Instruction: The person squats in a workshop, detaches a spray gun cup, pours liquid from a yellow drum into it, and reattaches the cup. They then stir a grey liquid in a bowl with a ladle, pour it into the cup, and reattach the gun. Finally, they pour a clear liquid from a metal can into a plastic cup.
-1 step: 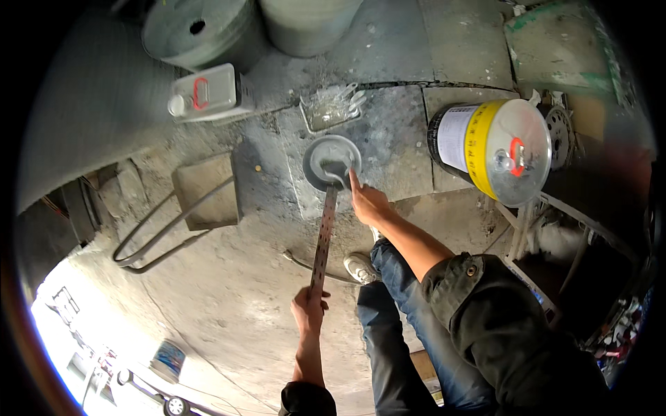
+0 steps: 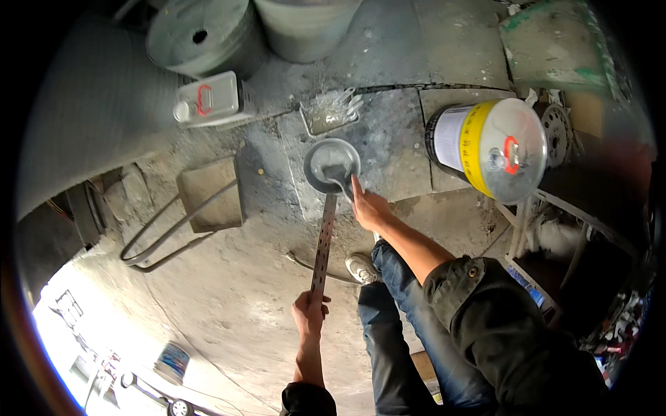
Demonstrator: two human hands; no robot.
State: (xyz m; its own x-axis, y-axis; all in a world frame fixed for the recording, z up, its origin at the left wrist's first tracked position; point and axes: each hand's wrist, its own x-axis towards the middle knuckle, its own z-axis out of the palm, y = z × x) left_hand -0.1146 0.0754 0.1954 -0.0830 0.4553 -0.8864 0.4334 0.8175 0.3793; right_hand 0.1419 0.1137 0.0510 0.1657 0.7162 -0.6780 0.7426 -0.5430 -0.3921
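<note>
**Perforated metal strip held over a round grey lid**

Hands are seen from above, over a dusty concrete floor. A long perforated metal strip [image 2: 322, 243] is gripped at its near end by the left hand [image 2: 309, 313], whose fingers are wrapped closed around it. The strip runs away from the person, and its far end lies on or just over a round grey lid [image 2: 331, 165] (a shallow dish shape with a raised rim) that sits on a stained floor slab [image 2: 395, 149]. The right hand [image 2: 369, 206] is placed just beside the lid, its index finger stretched out to the lid's rim close to the strip's far end; nothing is pinched in it, though whether the other fingers are curled cannot be told.

Behind the lid, a small rectangular tray [image 2: 330, 111] is seen. To the right, a large paint bucket [image 2: 485, 149] with a yellow band and clear lid lies tipped on its side. At upper left a flat white canister [image 2: 211, 99] with a red handle is lying near a grey drum [image 2: 201, 35]. A bent metal rod [image 2: 170, 232] rests on the floor to the left, against a square slab [image 2: 211, 194]. The person's jeans [image 2: 395, 312] and one shoe [image 2: 361, 267] are visible below.
</note>
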